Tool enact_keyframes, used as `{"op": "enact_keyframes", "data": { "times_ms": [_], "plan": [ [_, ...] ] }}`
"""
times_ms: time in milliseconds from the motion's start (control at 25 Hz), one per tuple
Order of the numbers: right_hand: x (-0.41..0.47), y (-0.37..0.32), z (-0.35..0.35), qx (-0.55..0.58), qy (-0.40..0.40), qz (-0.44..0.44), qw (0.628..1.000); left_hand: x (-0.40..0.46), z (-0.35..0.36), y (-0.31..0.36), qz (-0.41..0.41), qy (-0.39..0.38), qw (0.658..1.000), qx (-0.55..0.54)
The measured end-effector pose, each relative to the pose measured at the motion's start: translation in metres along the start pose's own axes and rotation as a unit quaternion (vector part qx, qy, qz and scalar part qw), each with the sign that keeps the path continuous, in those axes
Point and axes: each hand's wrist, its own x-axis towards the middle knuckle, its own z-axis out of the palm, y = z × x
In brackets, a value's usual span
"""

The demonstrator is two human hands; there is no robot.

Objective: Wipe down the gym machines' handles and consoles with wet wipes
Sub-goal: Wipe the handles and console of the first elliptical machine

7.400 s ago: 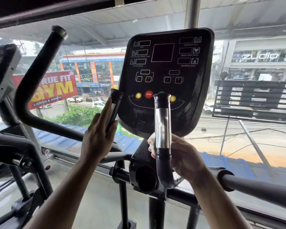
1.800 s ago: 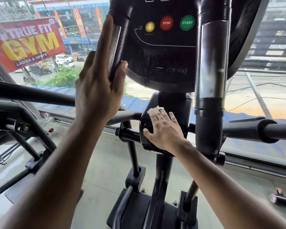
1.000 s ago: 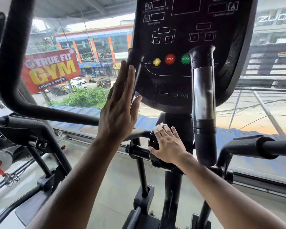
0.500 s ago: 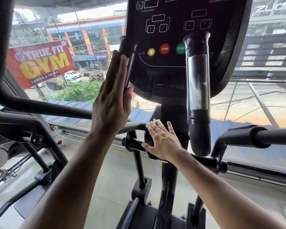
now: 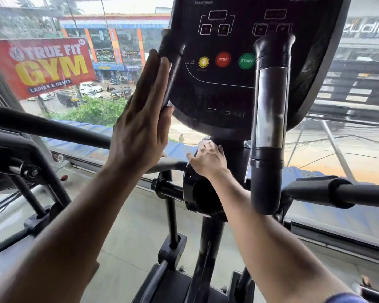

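Here the left hand [image 5: 140,127] is held flat and upright, fingers straight and pressed together, resting against the slim black upright handle with a metal sensor strip [image 5: 170,68] at the left edge of the glossy black console with yellow, red and green round buttons [image 5: 223,88]. Nothing is gripped by it; the palm and thumb merely touch the bar. The right hand [image 5: 208,160] is laid lower down, on top of the black rounded pivot housing [image 5: 197,195] beneath the console, fingers spread loosely over the plastic. The wet wipe is presumably pressed beneath that palm, but it cannot be made out here, so its exact position cannot be told. The thick black right handle with a long chrome sensor plate [image 5: 269,119] stands untouched, just beside the right forearm.

A wet wipe is judged to be light, limp and slippery when soaked; it is best kept bunched under the flat of the fingers, not pinched at one corner, so that it is not dragged out or folded over. The handles are stiff and fixed, and can be wrapped fully by wipe and hand. The console face is probably smooth and streaks easily, and light pressure is advised around the buttons. Beyond the window a red gym banner [image 5: 42,66] is seen.
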Motion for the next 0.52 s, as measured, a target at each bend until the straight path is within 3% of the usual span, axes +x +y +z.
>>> {"op": "enact_keyframes", "data": {
  "times_ms": [120, 320, 440, 520],
  "plan": [
    [-0.004, 0.002, 0.003, -0.02, 0.01, -0.001, 1.0, -0.001, 0.0, 0.0, 0.004, 0.013, 1.0, -0.003],
    [-0.051, 0.04, -0.009, 0.046, 0.074, 0.023, 0.996, -0.001, 0.001, 0.001, -0.004, 0.015, 1.0, 0.006],
    [-0.056, 0.046, 0.003, 0.065, 0.073, 0.054, 0.994, 0.0, 0.0, 0.001, -0.002, 0.016, 0.999, 0.039],
    [-0.048, 0.048, 0.01, 0.083, 0.093, 0.029, 0.992, -0.008, 0.001, 0.005, 0.011, 0.023, 0.993, 0.119]
  ]
}}
